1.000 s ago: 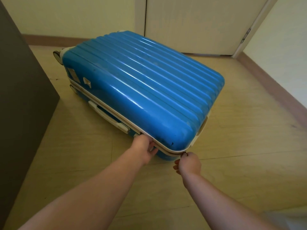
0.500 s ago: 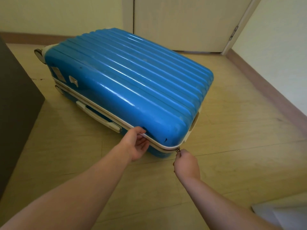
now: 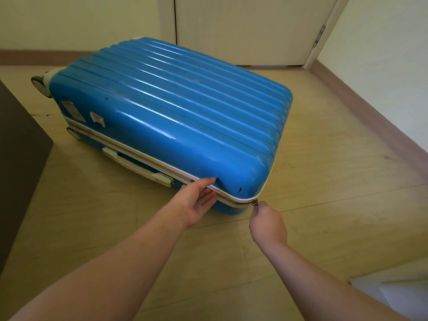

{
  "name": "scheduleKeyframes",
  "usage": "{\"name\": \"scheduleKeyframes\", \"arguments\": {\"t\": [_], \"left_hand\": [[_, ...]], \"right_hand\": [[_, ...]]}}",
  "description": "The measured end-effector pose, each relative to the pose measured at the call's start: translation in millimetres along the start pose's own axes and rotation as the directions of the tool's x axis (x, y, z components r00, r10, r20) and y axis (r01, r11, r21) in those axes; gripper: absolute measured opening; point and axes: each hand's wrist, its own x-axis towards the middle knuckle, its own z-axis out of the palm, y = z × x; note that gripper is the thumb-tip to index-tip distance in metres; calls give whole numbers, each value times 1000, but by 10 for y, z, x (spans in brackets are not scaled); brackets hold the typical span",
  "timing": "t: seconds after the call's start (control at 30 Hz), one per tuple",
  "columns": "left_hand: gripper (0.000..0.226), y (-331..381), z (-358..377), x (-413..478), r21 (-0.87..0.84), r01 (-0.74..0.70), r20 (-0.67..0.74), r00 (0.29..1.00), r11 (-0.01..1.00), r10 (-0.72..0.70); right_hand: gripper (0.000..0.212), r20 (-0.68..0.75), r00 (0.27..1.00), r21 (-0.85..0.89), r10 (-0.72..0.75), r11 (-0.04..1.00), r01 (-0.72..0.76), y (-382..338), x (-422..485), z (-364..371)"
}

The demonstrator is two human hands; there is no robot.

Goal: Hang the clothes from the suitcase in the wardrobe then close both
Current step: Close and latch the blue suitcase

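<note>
1. A blue hard-shell suitcase (image 3: 176,107) lies flat on the pale wood-look floor (image 3: 324,181). Its lid is down, and its far end is near the closed cream door (image 3: 243,28) at the back wall.
2. The shell is glossy, with raised ribs running along its length. It has a few dark scuffs and torn sticker remains (image 3: 71,112) on the left side.
3. A white trim band (image 3: 143,156) runs along the seam between the two halves. A white side handle (image 3: 136,166) sits just below it, and a wheel (image 3: 40,85) sticks out at the far left corner.
4. The left hand (image 3: 196,205) is at the near side of the case. Its thumb rests on the lid's edge, and its fingers (image 3: 207,200) lie nearly straight and relaxed against the seam below.
5. The right hand (image 3: 266,224) is at the near right corner, its fingers curled and pinching the small metal zip pull (image 3: 255,202).
6. A dark brown furniture panel (image 3: 18,158) stands at the left edge of the floor.
</note>
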Motion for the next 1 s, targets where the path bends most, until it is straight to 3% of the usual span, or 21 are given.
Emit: {"name": "scheduleKeyframes", "arguments": {"t": [0.23, 0.43, 0.47, 0.57, 0.63, 0.7, 0.73, 0.8, 0.93, 1.0], "left_hand": [[34, -63, 115, 89, 87, -59, -37, 997, 994, 62], [30, -229, -1, 83, 321, -91, -123, 983, 943, 137], [25, -259, -32, 76, 443, -104, -117, 978, 890, 173], [7, -379, 37, -8, 798, -117, 3, 982, 592, 190], [16, -494, 98, -26, 875, -132, 47, 981, 466, 188], [12, -555, 105, -22, 934, -189, 103, 955, 302, 277], [4, -563, 74, 2, 952, -224, 146, 931, 206, 335], [12, -550, 15, 26, 967, -254, 221, 886, 28, 409], [18, -553, 17, -45, 861, -238, 430, 812, -449, 394], [19, -544, 25, -75, 808, -243, 484, 792, -536, 372]], "right_hand": [[23, -6, 997, -79, -79, 994, 78, -151, -178, 46], [23, 134, 986, -107, -103, 987, 118, -288, -302, 205], [22, 159, 982, -88, -101, 989, 116, -281, -301, 222], [19, 210, 969, 30, -132, 991, 129, -233, -264, 223], [19, 257, 950, 63, -178, 984, 167, -181, -255, 189], [22, 291, 932, 129, -217, 974, 186, -121, -259, 172], [24, 306, 925, 156, -223, 971, 182, -101, -258, 172], [26, 311, 925, 236, -217, 961, 146, -75, -230, 189], [15, 303, 952, 459, -52, 883, -98, -158, -198, 168], [16, 360, 932, 608, 37, 749, -264, -229, -219, 183]]}}
